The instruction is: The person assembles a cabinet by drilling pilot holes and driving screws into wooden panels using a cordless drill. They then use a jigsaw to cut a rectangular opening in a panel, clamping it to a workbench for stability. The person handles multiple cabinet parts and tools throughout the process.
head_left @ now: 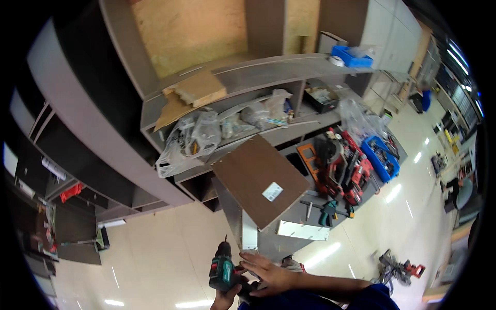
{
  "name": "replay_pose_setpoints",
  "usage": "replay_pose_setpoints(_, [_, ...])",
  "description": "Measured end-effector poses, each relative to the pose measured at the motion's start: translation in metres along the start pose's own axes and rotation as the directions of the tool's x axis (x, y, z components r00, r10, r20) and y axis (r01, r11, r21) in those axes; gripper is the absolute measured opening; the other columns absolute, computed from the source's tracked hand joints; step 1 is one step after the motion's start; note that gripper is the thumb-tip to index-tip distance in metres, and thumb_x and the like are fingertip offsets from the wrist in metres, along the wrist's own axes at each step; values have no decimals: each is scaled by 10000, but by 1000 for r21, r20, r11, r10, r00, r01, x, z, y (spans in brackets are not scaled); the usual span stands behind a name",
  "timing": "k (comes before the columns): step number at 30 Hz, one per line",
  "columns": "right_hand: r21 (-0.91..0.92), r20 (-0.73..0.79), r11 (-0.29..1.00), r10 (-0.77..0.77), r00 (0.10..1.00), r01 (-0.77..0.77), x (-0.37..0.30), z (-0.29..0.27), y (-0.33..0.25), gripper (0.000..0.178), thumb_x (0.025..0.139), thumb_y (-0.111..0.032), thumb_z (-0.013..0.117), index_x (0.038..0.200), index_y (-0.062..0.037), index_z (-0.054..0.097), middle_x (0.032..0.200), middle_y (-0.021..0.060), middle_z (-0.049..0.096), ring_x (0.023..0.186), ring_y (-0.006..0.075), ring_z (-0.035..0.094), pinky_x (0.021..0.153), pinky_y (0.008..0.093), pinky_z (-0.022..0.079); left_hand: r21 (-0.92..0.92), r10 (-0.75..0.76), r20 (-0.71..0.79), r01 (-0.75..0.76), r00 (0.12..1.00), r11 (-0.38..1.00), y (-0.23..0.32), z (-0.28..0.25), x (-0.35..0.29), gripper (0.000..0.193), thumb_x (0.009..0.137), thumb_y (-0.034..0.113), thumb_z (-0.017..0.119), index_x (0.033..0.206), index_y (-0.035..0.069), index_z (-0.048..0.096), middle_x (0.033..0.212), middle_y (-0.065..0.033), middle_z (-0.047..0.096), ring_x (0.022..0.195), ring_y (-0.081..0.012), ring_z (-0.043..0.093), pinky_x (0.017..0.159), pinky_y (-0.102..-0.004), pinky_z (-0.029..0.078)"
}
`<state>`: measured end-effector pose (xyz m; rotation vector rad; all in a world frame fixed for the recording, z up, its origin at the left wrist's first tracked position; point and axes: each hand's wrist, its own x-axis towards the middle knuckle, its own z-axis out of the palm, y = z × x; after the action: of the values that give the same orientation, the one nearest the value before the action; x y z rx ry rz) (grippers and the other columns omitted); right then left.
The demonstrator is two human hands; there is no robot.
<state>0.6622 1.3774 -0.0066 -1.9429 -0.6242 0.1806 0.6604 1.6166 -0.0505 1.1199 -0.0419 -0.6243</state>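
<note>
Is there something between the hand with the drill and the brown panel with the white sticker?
Nothing visible stands between them. The left hand holds the green and black drill just below the grey cabinet part that carries the brown panel. The right hand lies beside the drill, not in front of its tip.

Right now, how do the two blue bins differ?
The upper blue bin sits on top of the grey shelving unit, beside a roll of tape; the lower blue bin rests down by the red tool cases. The upper holds clear plastic; the lower is full of dark small parts. The lower looks larger. Both are open-topped blue plastic.
</note>
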Motion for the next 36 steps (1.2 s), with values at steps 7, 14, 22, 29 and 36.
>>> replay_pose_setpoints(7, [26,-315,999,44,948,-38,-55,-20,15,916,782,-71,804,1544,-24,297,1406,185,487,1190,286,568,1002,418,498,229,66,534,-220,843,948,60,118,39,735,918,80,633,1540,-22,254,1461,-197,428,1361,-270,452,1114,-392,371])
replay_pose_setpoints(14, [24,-545,984,160,823,-176,-90,-103,4,526,702,-96,745,1200,-31,588,1054,178,663,971,329,665,856,372,525,394,337,4,-311,941,865,32,54,125,167,911,-104,566,1025,-15,649,1016,-124,707,936,-213,716,782,-356,601])
replay_pose_setpoints(22, [-70,-694,949,175,698,-307,-42,-140,18,641,690,-40,705,1307,10,544,1066,232,662,979,403,663,878,380,518,920,38,-391,390,920,32,-157,-22,240,841,778,433,767,1451,90,397,1400,-197,525,1274,-380,539,990,-500,497])
replay_pose_setpoints(29, [-9,-640,962,203,742,-271,-69,-152,45,794,656,-98,740,1402,-11,482,1149,259,636,1060,459,626,907,429,525,828,120,-512,525,851,-197,-200,-5,258,884,722,475,779,1425,54,447,1440,-181,475,1284,-388,501,983,-526,488])
replay_pose_setpoints(36, [-113,-643,987,18,765,-118,-66,-190,85,837,645,-162,780,1401,24,471,1154,232,642,1035,442,638,889,431,537,897,271,-438,395,857,198,-190,-15,246,586,748,330,761,1249,57,626,1193,-201,646,1079,-358,628,886,-460,537])
